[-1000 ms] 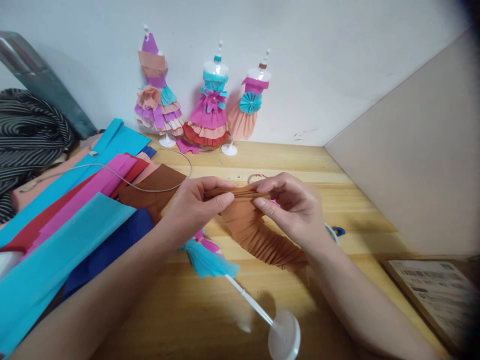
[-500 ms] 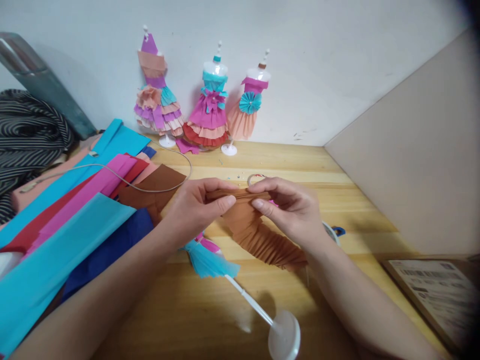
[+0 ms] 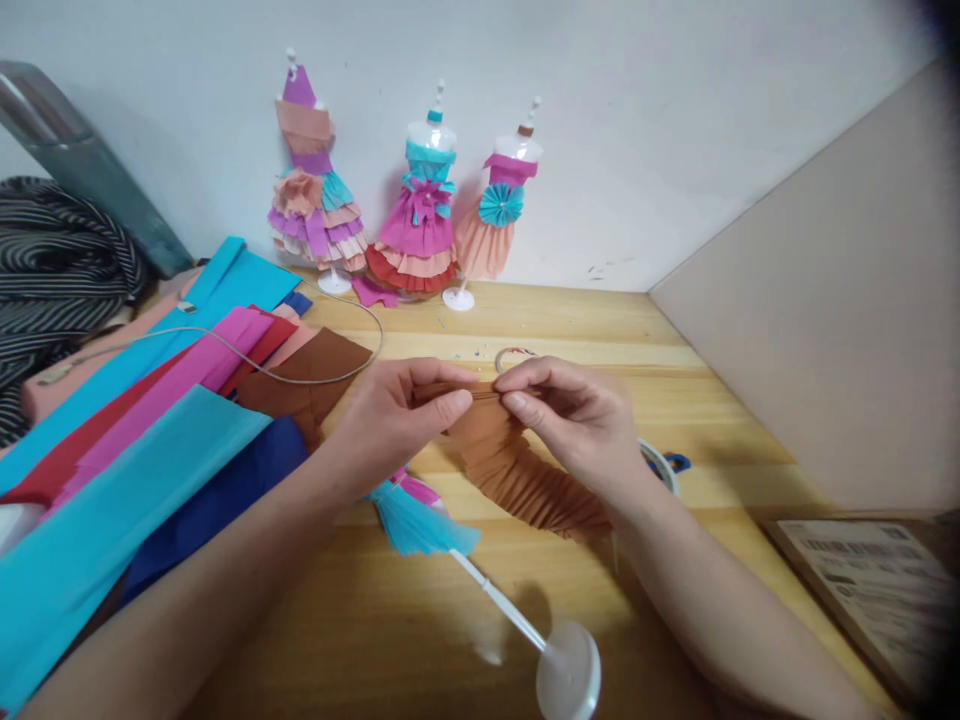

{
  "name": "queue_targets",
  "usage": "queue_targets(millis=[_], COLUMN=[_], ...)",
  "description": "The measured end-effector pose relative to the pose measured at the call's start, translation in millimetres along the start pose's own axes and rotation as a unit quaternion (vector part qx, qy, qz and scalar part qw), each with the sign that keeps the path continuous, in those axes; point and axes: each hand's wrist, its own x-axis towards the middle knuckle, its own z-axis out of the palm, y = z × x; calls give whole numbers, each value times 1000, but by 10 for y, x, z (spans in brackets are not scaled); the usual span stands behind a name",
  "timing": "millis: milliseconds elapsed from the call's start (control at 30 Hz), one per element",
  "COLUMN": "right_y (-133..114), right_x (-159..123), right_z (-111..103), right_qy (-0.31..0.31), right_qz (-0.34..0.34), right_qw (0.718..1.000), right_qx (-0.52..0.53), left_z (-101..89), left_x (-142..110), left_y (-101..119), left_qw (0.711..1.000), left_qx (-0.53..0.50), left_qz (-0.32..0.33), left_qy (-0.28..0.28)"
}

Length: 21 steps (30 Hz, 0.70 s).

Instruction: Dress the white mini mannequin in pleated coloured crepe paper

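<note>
My left hand (image 3: 409,405) pinches the gathered upper edge of a strip of brown crepe paper (image 3: 517,475) between thumb and fingers. Close beside it, my right hand (image 3: 574,415) pinches the same edge. The strip's pleated length hangs down and to the right, its end passing behind my right wrist. Under my hands lies a small mannequin on a white stand (image 3: 568,670), tipped over on the table. It wears a turquoise paper skirt (image 3: 420,518) with some magenta above; its upper part is hidden.
Three dressed mini mannequins (image 3: 424,200) stand by the wall. Folded coloured crepe paper (image 3: 172,460) and a grey cord (image 3: 300,381) lie on the left. A tape roll (image 3: 661,468) sits behind my right wrist, and a labelled box (image 3: 855,580) at the right.
My right hand has shifted very slightly to the left along the brown paper's edge. Both hands keep their pinch, and the other things stay where they were.
</note>
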Motion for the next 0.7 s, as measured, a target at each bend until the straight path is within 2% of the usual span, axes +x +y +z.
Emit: queue_targets(millis=[133, 233, 400, 500, 600, 700], right_y=[10, -2, -10, 10, 20, 0], right_x=[2, -5, -12, -5, 0, -3], right_z=[11, 12, 10, 11, 13, 16], right_qy=[-2, 4, 11, 15, 11, 5], right_qz=[7, -2, -54, -83, -91, -103], right_qw=[1000, 1000, 995, 993, 992, 990], right_qx=[-5, -24, -82, -85, -88, -98], left_z=[0, -21, -80, -100, -111, -116], left_x=[-1, -1, 7, 9, 3, -6], left_y=[7, 2, -47, -69, -56, -24], left_qw=[1000, 1000, 994, 987, 987, 980], left_qx=[-7, -23, 5, 44, 65, 140], left_qz=[-7, -5, 69, 116, 127, 138], left_qy=[-12, 7, 87, 103, 80, 23])
